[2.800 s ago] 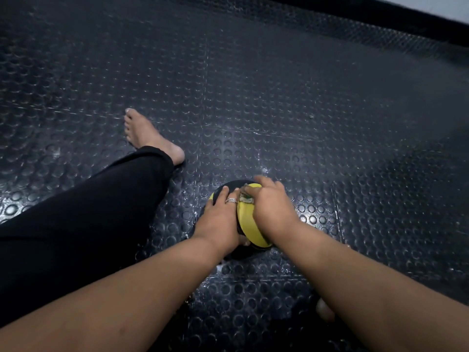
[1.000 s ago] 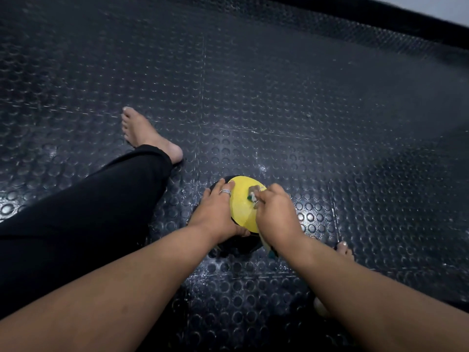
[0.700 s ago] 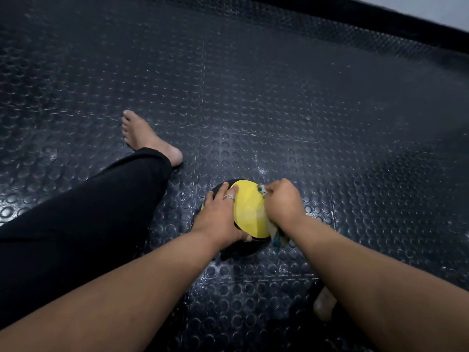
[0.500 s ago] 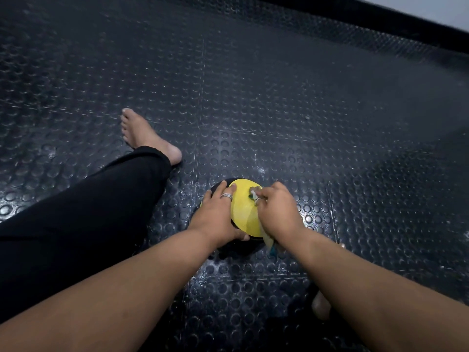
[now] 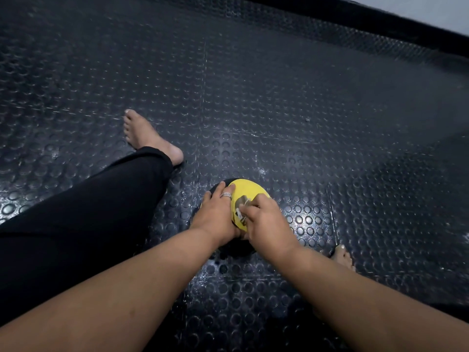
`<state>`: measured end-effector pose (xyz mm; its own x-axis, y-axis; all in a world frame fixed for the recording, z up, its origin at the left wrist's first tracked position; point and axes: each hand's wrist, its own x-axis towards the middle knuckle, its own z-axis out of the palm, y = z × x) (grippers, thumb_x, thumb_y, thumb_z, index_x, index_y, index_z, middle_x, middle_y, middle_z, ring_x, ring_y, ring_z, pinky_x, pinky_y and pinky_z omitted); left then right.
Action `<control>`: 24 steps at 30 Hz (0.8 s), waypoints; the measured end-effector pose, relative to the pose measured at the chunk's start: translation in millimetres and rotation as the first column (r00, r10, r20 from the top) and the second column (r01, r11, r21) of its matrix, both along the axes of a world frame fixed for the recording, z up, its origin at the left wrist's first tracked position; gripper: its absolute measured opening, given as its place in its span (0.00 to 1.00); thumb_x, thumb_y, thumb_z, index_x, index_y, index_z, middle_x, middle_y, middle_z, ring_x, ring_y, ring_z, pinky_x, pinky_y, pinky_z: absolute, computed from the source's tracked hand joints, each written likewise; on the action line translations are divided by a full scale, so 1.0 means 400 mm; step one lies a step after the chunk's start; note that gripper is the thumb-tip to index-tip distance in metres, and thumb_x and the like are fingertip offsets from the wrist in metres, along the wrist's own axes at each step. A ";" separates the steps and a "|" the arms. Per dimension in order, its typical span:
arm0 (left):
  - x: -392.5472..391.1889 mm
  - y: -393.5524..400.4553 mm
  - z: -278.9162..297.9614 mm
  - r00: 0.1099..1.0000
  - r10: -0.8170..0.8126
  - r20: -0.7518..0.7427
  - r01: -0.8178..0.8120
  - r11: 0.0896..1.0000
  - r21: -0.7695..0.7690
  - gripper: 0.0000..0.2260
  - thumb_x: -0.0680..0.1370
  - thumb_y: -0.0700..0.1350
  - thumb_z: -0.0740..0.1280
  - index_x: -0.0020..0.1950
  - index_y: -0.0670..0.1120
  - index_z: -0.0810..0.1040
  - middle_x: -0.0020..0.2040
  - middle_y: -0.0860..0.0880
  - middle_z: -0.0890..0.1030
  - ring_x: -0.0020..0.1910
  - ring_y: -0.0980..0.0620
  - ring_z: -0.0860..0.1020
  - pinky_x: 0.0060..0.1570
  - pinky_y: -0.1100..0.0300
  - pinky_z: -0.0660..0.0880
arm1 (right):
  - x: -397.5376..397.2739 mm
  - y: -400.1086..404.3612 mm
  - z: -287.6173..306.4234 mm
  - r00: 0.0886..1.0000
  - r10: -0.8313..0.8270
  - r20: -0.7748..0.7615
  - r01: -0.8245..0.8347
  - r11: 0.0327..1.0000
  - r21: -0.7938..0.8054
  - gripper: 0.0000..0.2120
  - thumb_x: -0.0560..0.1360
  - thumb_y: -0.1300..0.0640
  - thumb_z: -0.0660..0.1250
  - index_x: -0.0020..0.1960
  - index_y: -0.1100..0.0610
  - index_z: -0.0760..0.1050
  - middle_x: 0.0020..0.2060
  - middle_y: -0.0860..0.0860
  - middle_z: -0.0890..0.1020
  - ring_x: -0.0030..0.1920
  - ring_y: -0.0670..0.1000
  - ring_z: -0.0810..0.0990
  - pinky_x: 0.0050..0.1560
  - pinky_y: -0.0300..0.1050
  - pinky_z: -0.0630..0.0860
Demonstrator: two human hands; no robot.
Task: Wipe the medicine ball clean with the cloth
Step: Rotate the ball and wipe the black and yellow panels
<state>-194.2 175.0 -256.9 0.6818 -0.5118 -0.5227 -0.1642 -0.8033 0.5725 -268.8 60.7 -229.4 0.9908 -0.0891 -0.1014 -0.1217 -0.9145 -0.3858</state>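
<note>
A yellow and black medicine ball (image 5: 247, 190) rests on the studded floor between my legs. My left hand (image 5: 217, 215), with a ring on one finger, lies flat against the ball's left side and holds it. My right hand (image 5: 264, 224) is closed around a small bunched cloth (image 5: 242, 203) and presses it onto the yellow top of the ball. Only a greyish scrap of the cloth shows past my fingers. The ball's near side is hidden behind both hands.
Black studded rubber floor (image 5: 279, 110) spreads all around. My left leg in black trousers (image 5: 88, 219) stretches out to the left with a bare foot (image 5: 147, 135). Toes of my other foot (image 5: 342, 252) show at the right. A dark wall base (image 5: 380, 24) runs along the far edge.
My right hand has rubbed the cloth back and forth over the yellow part of the ball. The ball has turned a little, so more yellow faces up. My left hand has stayed on its side.
</note>
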 end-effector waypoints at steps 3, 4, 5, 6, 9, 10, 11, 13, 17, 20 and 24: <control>0.002 -0.003 0.004 1.000 -0.016 -0.009 0.016 1.000 0.003 0.56 0.64 0.54 0.81 0.80 0.52 0.46 0.80 0.53 0.45 0.79 0.44 0.47 0.74 0.46 0.57 | 0.048 -0.038 -0.015 0.993 -0.118 -0.026 0.118 0.993 0.015 0.12 0.74 0.62 0.65 0.56 0.57 0.81 0.45 0.55 0.72 0.50 0.60 0.72 0.50 0.47 0.71; 0.003 -0.003 0.004 1.000 -0.019 -0.012 0.019 1.000 0.008 0.57 0.64 0.54 0.81 0.80 0.52 0.46 0.80 0.53 0.44 0.79 0.44 0.47 0.74 0.46 0.57 | 0.072 -0.045 -0.019 0.981 -0.192 -0.036 0.193 0.981 0.032 0.12 0.76 0.62 0.63 0.56 0.56 0.81 0.45 0.53 0.70 0.50 0.59 0.72 0.50 0.44 0.69; 0.003 -0.003 0.004 1.000 -0.016 -0.017 0.017 1.000 0.012 0.57 0.64 0.54 0.81 0.80 0.52 0.45 0.80 0.53 0.44 0.79 0.43 0.46 0.75 0.46 0.56 | 0.087 -0.045 -0.023 0.970 -0.236 -0.056 0.239 0.970 0.038 0.13 0.76 0.61 0.62 0.57 0.55 0.80 0.44 0.52 0.68 0.51 0.59 0.72 0.50 0.42 0.67; 0.006 -0.004 0.003 1.000 -0.006 -0.029 0.006 1.000 0.012 0.57 0.63 0.54 0.81 0.80 0.52 0.45 0.80 0.53 0.44 0.79 0.43 0.46 0.75 0.46 0.56 | 0.094 -0.038 -0.021 0.971 -0.230 -0.063 0.233 0.972 0.030 0.13 0.76 0.61 0.61 0.57 0.56 0.80 0.44 0.51 0.67 0.52 0.58 0.71 0.49 0.40 0.65; 0.012 0.003 -0.006 0.997 0.032 -0.063 -0.033 0.999 -0.011 0.56 0.64 0.52 0.81 0.80 0.52 0.46 0.81 0.53 0.45 0.79 0.44 0.47 0.75 0.47 0.57 | 0.050 -0.001 -0.005 0.998 -0.059 -0.009 0.059 0.998 -0.009 0.14 0.74 0.60 0.61 0.55 0.59 0.80 0.42 0.51 0.68 0.49 0.58 0.71 0.46 0.42 0.66; 0.017 0.006 -0.008 0.997 0.042 -0.067 -0.043 0.999 -0.016 0.55 0.65 0.51 0.81 0.80 0.52 0.46 0.81 0.52 0.45 0.79 0.44 0.48 0.75 0.47 0.57 | 0.023 0.007 0.001 1.000 -0.010 0.009 0.010 1.000 -0.013 0.12 0.73 0.61 0.63 0.54 0.59 0.81 0.41 0.53 0.70 0.46 0.58 0.71 0.44 0.45 0.70; 0.023 0.008 -0.010 0.997 0.049 -0.067 -0.051 0.999 -0.019 0.55 0.65 0.51 0.80 0.80 0.52 0.47 0.81 0.52 0.45 0.79 0.44 0.49 0.75 0.47 0.57 | 0.001 0.012 0.003 1.000 0.015 0.015 -0.014 1.000 -0.011 0.10 0.73 0.62 0.65 0.52 0.59 0.82 0.41 0.54 0.72 0.44 0.59 0.72 0.42 0.48 0.74; 0.024 0.008 -0.009 0.995 0.072 -0.063 -0.074 0.997 -0.027 0.56 0.64 0.54 0.81 0.80 0.52 0.48 0.81 0.53 0.46 0.79 0.45 0.51 0.75 0.47 0.58 | -0.016 0.003 -0.010 0.999 -0.001 0.053 0.000 1.000 0.016 0.09 0.73 0.64 0.66 0.51 0.59 0.82 0.41 0.56 0.75 0.43 0.59 0.74 0.41 0.51 0.76; 0.016 0.003 -0.001 0.991 0.132 -0.038 -0.133 0.991 -0.012 0.57 0.63 0.57 0.80 0.80 0.50 0.46 0.81 0.51 0.46 0.78 0.46 0.53 0.75 0.48 0.58 | 0.027 -0.028 -0.035 0.952 -0.298 0.071 0.293 0.953 0.077 0.10 0.76 0.62 0.64 0.55 0.60 0.81 0.46 0.54 0.74 0.51 0.57 0.73 0.52 0.47 0.73; 0.038 0.018 -0.005 0.985 0.158 -0.070 -0.159 0.987 -0.004 0.56 0.63 0.57 0.80 0.80 0.48 0.48 0.80 0.49 0.50 0.76 0.47 0.60 0.72 0.51 0.62 | 0.030 -0.008 -0.025 0.988 -0.151 0.030 0.147 0.983 0.106 0.08 0.73 0.59 0.68 0.51 0.58 0.81 0.44 0.53 0.75 0.47 0.57 0.74 0.44 0.45 0.75; 0.039 0.023 -0.003 0.983 0.174 -0.064 -0.175 0.985 -0.008 0.54 0.64 0.55 0.80 0.80 0.46 0.49 0.79 0.50 0.53 0.75 0.47 0.62 0.72 0.54 0.62 | 0.008 -0.020 -0.029 0.999 -0.019 0.051 0.018 1.000 0.019 0.10 0.74 0.59 0.66 0.54 0.57 0.81 0.46 0.54 0.76 0.49 0.55 0.73 0.49 0.49 0.75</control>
